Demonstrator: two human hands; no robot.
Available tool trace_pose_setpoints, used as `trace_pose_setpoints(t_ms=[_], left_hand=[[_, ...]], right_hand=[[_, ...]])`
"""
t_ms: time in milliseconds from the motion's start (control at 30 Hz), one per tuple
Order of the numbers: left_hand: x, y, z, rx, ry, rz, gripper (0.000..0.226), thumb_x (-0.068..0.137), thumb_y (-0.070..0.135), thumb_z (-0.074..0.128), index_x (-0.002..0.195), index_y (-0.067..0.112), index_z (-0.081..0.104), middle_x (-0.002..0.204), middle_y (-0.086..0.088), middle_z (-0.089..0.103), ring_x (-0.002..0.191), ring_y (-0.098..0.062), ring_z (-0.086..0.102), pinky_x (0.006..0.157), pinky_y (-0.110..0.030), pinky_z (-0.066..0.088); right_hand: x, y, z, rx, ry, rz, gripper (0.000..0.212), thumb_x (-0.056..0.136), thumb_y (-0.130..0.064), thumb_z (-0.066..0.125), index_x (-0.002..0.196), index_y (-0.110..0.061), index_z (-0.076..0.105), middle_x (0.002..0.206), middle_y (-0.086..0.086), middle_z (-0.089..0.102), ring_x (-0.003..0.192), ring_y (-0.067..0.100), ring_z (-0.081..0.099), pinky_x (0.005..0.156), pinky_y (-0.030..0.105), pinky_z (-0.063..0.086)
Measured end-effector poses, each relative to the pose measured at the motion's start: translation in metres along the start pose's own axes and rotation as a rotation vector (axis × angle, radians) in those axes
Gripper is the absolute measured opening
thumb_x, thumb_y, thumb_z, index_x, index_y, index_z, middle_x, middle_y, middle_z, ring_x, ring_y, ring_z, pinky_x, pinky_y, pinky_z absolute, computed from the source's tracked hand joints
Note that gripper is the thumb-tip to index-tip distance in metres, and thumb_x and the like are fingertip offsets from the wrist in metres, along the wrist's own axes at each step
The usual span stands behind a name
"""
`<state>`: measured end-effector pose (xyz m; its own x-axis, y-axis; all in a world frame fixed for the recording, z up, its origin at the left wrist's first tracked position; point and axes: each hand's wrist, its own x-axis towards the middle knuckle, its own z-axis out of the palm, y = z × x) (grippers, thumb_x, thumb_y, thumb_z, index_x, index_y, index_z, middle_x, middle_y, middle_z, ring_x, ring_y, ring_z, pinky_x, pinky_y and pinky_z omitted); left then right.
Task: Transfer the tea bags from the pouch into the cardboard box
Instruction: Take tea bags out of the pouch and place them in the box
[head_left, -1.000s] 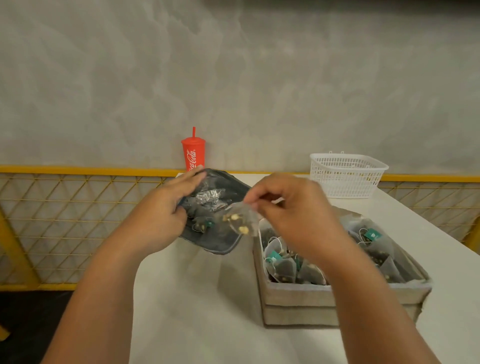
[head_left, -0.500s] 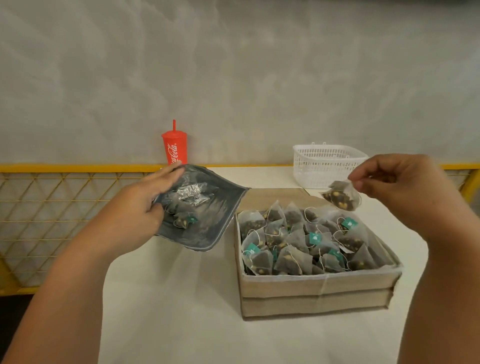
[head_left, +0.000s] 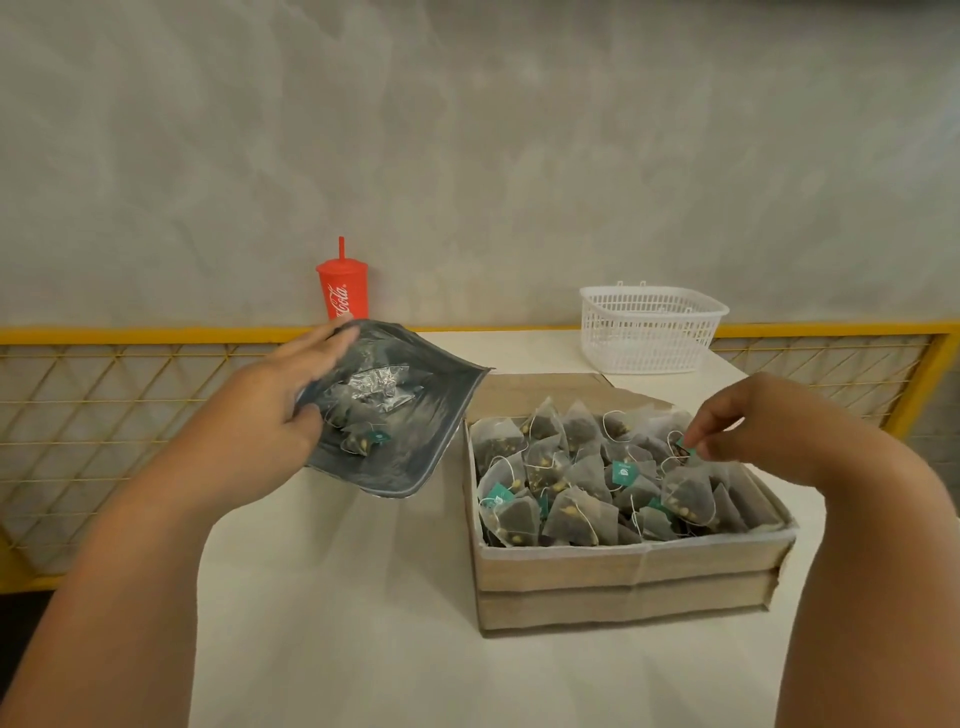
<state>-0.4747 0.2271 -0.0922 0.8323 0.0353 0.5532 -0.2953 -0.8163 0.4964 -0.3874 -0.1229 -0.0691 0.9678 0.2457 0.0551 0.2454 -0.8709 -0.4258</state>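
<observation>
left hand (head_left: 260, 415) grips the floppy pouch (head_left: 415, 441) by its rim; right hand (head_left: 753, 421) pinches a tag (head_left: 681, 445) over the box (head_left: 623, 571). the tea bags (head_left: 576, 514) look light and crushable, so the tag seems the safest hold.

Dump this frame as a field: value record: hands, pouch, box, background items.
left hand: holds the pouch open, mouth tilted toward the camera
right hand: pinches a teal tag over the cardboard box
pouch contents: a few tea bags inside
box contents: crowded with pyramid tea bags, strings and teal tags showing
background: red cup, white basket
</observation>
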Motion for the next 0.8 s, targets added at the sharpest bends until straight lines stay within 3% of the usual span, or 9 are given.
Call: trace_pose_setpoints(t_ms=[100, 200, 267, 367, 467, 533, 633, 700, 800], left_hand=[[0.0, 0.0, -0.001, 0.01, -0.001, 0.005, 0.076, 0.076, -0.02, 0.044, 0.131, 0.032, 0.039, 0.133, 0.034, 0.026, 0.118, 0.031, 0.017, 0.097, 0.006, 0.012], [-0.001, 0.003, -0.002, 0.057, 0.013, 0.021, 0.079, 0.075, -0.018, 0.045, 0.125, 0.042, 0.036, 0.132, 0.036, 0.028, 0.127, 0.011, 0.029, 0.1, 0.002, 0.016], [-0.002, 0.006, -0.002, 0.118, 0.045, 0.026, 0.077, 0.075, -0.018, 0.045, 0.126, 0.038, 0.04, 0.127, 0.038, 0.03, 0.123, -0.003, 0.036, 0.094, 0.005, 0.014], [-0.002, 0.01, -0.001, 0.135, 0.079, 0.027, 0.069, 0.075, -0.019, 0.042, 0.125, 0.026, 0.052, 0.126, 0.03, 0.038, 0.12, -0.009, 0.038, 0.09, 0.007, 0.015], [-0.001, 0.01, -0.001, 0.103, 0.091, 0.045, 0.068, 0.073, -0.021, 0.04, 0.123, 0.023, 0.056, 0.13, 0.019, 0.045, 0.123, -0.011, 0.041, 0.095, -0.002, 0.02], [-0.001, 0.007, -0.002, 0.07, 0.088, 0.044, 0.067, 0.073, -0.022, 0.04, 0.122, 0.022, 0.056, 0.13, 0.018, 0.047, 0.126, -0.009, 0.041, 0.099, -0.006, 0.023], [-0.001, 0.007, -0.003, 0.051, 0.065, 0.057, 0.069, 0.072, -0.022, 0.039, 0.122, 0.021, 0.057, 0.132, 0.016, 0.047, 0.128, -0.003, 0.039, 0.103, -0.005, 0.023], [-0.002, 0.008, -0.003, 0.044, 0.045, 0.049, 0.068, 0.071, -0.022, 0.038, 0.122, 0.02, 0.057, 0.133, 0.015, 0.047, 0.127, 0.0, 0.039, 0.101, -0.001, 0.021], [-0.003, 0.012, -0.002, 0.037, 0.018, 0.041, 0.068, 0.072, -0.022, 0.037, 0.123, 0.02, 0.056, 0.133, 0.017, 0.045, 0.128, 0.002, 0.036, 0.099, 0.002, 0.017]], right_hand=[[0.001, -0.003, 0.004, -0.074, -0.104, 0.004, 0.026, 0.075, -0.006, 0.069, 0.062, -0.029, 0.069, 0.073, -0.009, 0.068, 0.076, 0.009, 0.059, 0.061, 0.016, 0.04], [0.003, -0.005, 0.011, -0.131, -0.194, 0.021, 0.031, 0.075, -0.004, 0.068, 0.058, -0.031, 0.068, 0.066, -0.012, 0.068, 0.071, 0.007, 0.06, 0.06, 0.017, 0.039], [0.002, -0.011, 0.007, -0.106, -0.088, -0.021, 0.025, 0.078, -0.009, 0.068, 0.064, -0.03, 0.068, 0.073, -0.012, 0.068, 0.073, 0.004, 0.058, 0.059, 0.015, 0.037], [-0.006, -0.038, 0.002, -0.049, 0.113, -0.162, 0.013, 0.083, -0.019, 0.066, 0.084, -0.031, 0.07, 0.085, -0.012, 0.066, 0.074, -0.004, 0.053, 0.059, 0.011, 0.034], [-0.025, -0.084, 0.01, 0.074, 0.139, -0.373, 0.017, 0.086, -0.023, 0.061, 0.098, -0.033, 0.069, 0.087, -0.017, 0.065, 0.074, -0.01, 0.056, 0.061, 0.005, 0.037], [-0.038, -0.116, 0.023, 0.137, 0.041, -0.509, 0.02, 0.088, -0.023, 0.058, 0.101, -0.033, 0.069, 0.093, -0.018, 0.066, 0.081, -0.005, 0.06, 0.072, 0.012, 0.045], [-0.032, -0.156, 0.053, -0.044, -0.159, -0.65, 0.028, 0.092, -0.018, 0.048, 0.113, -0.025, 0.065, 0.113, -0.006, 0.065, 0.104, 0.01, 0.057, 0.091, 0.026, 0.043], [-0.013, -0.179, 0.076, -0.223, -0.259, -0.698, 0.033, 0.091, -0.011, 0.043, 0.118, -0.015, 0.061, 0.119, 0.008, 0.062, 0.108, 0.024, 0.055, 0.091, 0.033, 0.044], [0.023, -0.205, 0.11, -0.405, -0.361, -0.649, 0.031, 0.092, -0.007, 0.04, 0.12, -0.003, 0.055, 0.116, 0.013, 0.06, 0.09, 0.025, 0.053, 0.077, 0.03, 0.043]])
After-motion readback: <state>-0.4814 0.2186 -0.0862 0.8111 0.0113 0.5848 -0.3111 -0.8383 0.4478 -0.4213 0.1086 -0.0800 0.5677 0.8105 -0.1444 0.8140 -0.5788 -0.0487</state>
